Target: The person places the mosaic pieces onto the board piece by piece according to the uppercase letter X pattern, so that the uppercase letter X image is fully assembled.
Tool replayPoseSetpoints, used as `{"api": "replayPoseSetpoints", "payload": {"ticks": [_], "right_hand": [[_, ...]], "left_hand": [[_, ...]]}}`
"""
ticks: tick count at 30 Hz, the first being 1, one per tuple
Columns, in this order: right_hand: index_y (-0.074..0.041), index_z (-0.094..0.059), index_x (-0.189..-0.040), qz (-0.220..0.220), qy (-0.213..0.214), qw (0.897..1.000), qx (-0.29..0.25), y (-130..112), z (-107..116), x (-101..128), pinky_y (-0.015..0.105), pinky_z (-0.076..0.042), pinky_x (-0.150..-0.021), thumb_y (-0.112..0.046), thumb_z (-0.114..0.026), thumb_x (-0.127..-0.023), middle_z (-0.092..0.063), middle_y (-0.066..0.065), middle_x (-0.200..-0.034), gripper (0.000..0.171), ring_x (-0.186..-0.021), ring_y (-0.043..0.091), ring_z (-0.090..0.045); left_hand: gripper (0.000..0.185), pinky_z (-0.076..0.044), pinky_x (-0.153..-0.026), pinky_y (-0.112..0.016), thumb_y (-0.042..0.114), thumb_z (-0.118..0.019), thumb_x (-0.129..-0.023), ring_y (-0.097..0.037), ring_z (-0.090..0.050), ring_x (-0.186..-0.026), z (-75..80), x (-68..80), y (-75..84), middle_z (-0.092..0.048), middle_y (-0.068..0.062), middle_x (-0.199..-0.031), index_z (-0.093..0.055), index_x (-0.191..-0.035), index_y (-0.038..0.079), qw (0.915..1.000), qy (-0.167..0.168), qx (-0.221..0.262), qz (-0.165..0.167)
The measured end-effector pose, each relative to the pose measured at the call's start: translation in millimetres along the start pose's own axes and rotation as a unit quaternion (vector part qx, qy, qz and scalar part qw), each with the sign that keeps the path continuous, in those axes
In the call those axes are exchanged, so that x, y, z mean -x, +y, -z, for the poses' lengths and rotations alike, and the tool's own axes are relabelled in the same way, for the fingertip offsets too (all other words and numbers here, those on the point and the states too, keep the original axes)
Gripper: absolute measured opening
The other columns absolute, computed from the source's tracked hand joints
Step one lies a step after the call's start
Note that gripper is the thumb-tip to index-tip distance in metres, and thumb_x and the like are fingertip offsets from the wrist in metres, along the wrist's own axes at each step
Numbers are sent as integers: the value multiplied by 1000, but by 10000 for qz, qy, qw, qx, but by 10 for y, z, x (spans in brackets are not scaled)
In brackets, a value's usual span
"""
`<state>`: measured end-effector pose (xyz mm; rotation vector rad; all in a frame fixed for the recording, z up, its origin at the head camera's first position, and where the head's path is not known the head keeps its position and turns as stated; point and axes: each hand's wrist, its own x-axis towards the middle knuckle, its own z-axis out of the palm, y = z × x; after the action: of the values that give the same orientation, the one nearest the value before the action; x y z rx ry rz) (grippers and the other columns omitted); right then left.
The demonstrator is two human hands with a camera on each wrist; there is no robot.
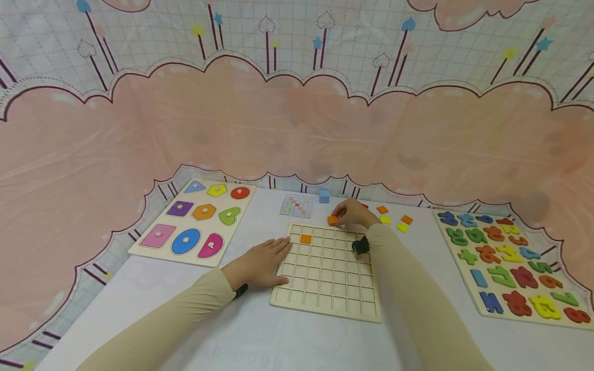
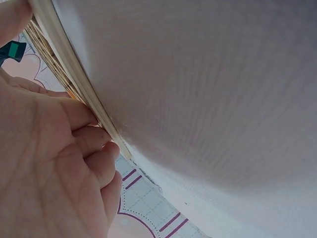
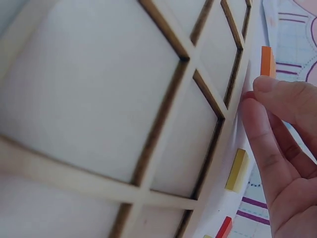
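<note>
A wooden grid board (image 1: 325, 281) lies on the white table, with one orange square tile (image 1: 306, 239) in a cell of its upper left part. My left hand (image 1: 260, 263) rests along the board's left edge, fingers on its rim; the left wrist view shows the fingertips touching the board's side (image 2: 81, 74). Beyond the far edge, my right hand (image 1: 351, 212) pinches another orange tile (image 1: 332, 220) between thumb and fingers. The same orange tile (image 3: 266, 61) sticks up from the fingertips in the right wrist view.
Loose orange, yellow and red tiles, such as a yellow one (image 1: 402, 227), lie right of the right hand. A pattern card (image 1: 297, 205) and a blue cube (image 1: 324, 196) stand behind the board. A shape puzzle (image 1: 185, 221) lies left, a number-and-letter puzzle (image 1: 506, 268) right.
</note>
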<state>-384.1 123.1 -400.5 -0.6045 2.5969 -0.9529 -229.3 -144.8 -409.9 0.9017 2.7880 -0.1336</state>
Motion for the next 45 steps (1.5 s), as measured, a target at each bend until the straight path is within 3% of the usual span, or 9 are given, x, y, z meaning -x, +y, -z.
{"api": "replayPoseSetpoints", "payload": {"ticks": [12,21,33,45], "right_hand": [[2,-69,-104,245,382,9973,-584,-106,-12,175,31,-55,-82,-6,-73,-80,-68,18,-103,26,-86,18,-64],[1,-70,-99,349,589,9918,-1082,-218,-134,304,26,-56,-75,-7,-75,-78,-70,14,-92,24,-75,11,-63],[1,-70,-99,373,336,9913,-1216,-339,-271,490,23,-54,-73,-5,-75,-78,-69,13,-90,23,-75,10,-61],[2,-70,-95,448,-43,9912,-1245,-284,-438,531,22,-55,-69,-5,-75,-77,-71,9,-84,21,-70,7,-62]], "left_hand": [[86,-22,-119,-38,60,-47,-89,-25,-23,-145,-2,-9,-17,-23,-12,-156,-24,-148,2,9999,65,-69,-61],[86,-22,-118,-38,60,-47,-89,-26,-23,-145,-1,-14,-27,-24,-14,-156,-24,-148,1,9999,77,-86,-83],[86,-22,-119,-38,59,-47,-89,-25,-23,-145,-21,-29,-25,-24,-13,-156,-24,-148,1,9999,63,-77,-50],[86,-23,-118,-39,59,-47,-89,-26,-23,-145,-9,-28,-25,-24,-14,-155,-25,-147,0,9998,65,-138,-107]]}}
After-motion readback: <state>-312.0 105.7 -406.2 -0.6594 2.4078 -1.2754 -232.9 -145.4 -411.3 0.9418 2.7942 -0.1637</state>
